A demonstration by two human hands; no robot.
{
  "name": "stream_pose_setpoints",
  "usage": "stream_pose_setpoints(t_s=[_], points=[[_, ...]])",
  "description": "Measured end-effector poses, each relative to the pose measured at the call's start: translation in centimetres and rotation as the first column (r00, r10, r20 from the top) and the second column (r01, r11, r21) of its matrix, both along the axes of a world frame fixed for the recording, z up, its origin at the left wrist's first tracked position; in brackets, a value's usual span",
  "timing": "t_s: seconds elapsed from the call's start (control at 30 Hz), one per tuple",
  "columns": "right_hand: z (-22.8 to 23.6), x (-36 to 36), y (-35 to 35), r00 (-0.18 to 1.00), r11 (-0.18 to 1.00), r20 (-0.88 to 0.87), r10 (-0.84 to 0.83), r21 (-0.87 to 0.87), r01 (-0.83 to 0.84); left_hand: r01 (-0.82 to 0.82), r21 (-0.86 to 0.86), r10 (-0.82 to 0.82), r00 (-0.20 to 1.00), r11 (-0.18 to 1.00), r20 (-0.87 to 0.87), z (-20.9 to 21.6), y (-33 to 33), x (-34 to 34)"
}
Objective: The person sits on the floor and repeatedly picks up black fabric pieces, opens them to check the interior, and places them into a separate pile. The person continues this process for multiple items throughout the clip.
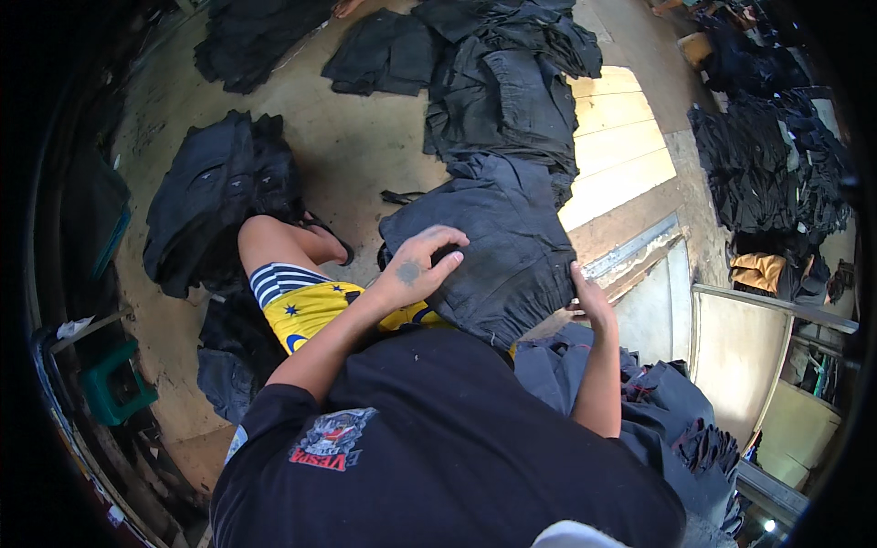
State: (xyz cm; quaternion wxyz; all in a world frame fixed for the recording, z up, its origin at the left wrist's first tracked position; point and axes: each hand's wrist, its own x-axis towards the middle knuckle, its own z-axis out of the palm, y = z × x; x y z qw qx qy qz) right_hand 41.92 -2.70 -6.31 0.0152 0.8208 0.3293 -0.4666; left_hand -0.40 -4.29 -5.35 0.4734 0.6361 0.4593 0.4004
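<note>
The left hand (422,265) curves open over the dark cloth (502,247); whether the right hand (595,300) pinches its edge, one cannot tell. Smoothing gently should work best.

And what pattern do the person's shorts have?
The shorts are yellow with blue stars; the hem has dark and white stripes. Best seen in the head view.

Yellow shorts (309,315) stand out amid black and charcoal.
Dark blue stars and a navy-and-white striped hem (274,283) mark the shorts; to their right lies a charcoal garment (502,239), to their left a black garment stack (206,183) and a green stool (102,385).
</note>
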Motion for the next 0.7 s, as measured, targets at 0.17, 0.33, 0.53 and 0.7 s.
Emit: stream_pose_setpoints(t_s=[0.17, 0.33, 0.53, 0.7], points=[[0.6, 2.5, 0.3, 0.939, 0.942, 0.331, 0.093, 0.277, -0.191, 0.045, -0.152, -0.06, 0.994, 0.987, -0.096, 0.4, 0.8, 0.8], [1.5, 1.1, 2.6, 0.891, 0.93, 0.327, 0.314, 0.084, -0.359, 0.106, -0.184, -0.135, 0.978, 0.977, -0.157, 1.6, 2.3, 0.8], [1.6, -2.3, 3.2, 0.948, 0.948, 0.135, 0.287, 0.1, -0.301, 0.129, -0.255, -0.154, 0.985, 0.958, -0.081, 2.4, 1.9, -0.1], [8.0, -6.3, 5.6, 0.933, 0.822, 0.207, 0.294, 0.444, -0.357, 0.106, -0.232, -0.143, 0.979, 0.967, -0.148, 4.2, 1.5, 0.2]])
